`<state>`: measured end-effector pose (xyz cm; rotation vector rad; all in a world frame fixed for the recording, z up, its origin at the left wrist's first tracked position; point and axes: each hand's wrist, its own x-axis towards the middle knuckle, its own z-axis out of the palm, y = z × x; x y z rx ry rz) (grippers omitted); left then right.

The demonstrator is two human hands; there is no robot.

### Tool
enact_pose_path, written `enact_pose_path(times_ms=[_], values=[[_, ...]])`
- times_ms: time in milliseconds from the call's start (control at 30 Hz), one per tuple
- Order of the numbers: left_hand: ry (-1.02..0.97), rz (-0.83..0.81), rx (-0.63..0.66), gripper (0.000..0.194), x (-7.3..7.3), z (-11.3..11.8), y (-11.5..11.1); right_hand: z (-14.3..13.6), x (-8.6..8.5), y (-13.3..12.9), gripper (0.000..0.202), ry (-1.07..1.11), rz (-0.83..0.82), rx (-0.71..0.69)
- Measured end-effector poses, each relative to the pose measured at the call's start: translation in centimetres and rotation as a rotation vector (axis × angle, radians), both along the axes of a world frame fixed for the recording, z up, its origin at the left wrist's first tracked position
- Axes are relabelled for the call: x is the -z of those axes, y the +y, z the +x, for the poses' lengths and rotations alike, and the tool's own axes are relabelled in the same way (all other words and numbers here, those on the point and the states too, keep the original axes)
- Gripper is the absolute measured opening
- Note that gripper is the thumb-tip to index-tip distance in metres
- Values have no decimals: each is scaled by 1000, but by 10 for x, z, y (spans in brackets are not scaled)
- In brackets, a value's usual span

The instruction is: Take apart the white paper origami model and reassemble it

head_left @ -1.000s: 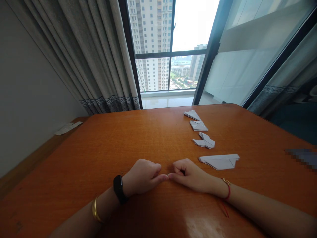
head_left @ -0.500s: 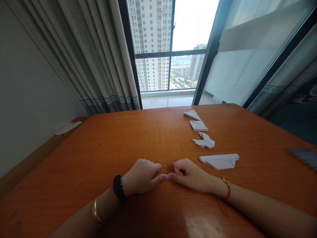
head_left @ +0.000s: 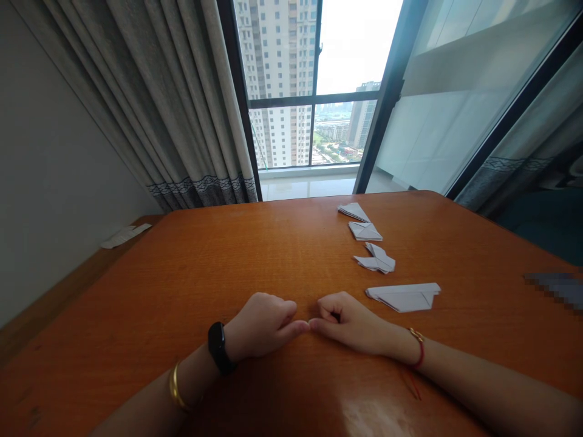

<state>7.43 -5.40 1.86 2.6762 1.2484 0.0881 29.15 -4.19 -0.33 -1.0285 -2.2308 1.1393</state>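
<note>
My left hand [head_left: 266, 325] rests on the wooden table [head_left: 218, 255] with its fingers curled into a fist and nothing in it. Facing it, my right hand [head_left: 348, 321] is curled the same way, also holding nothing. The two thumb tips touch or nearly touch. Nearest to my right hand lies a long folded white paper [head_left: 405, 297]. Beyond it are a folded paper with two pointed arms [head_left: 378, 260], a folded paper with a flat, envelope-like face [head_left: 364, 231] and a narrow triangular folded paper [head_left: 354, 211], lined up toward the far edge.
A grey curtain [head_left: 182, 109] hangs behind the table's left side, beside a window [head_left: 314, 97]. At the far left, a flat pale paper [head_left: 125, 235] lies on a ledge by the wall. A blurred dark item [head_left: 558, 288] sits at the right edge.
</note>
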Motion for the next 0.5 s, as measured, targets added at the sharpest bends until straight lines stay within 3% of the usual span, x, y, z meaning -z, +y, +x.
enact_pose_path(times_ms=[500], values=[[-7,7,0,46,1,-1,1,-1,0,0,42,-3,23,-9]])
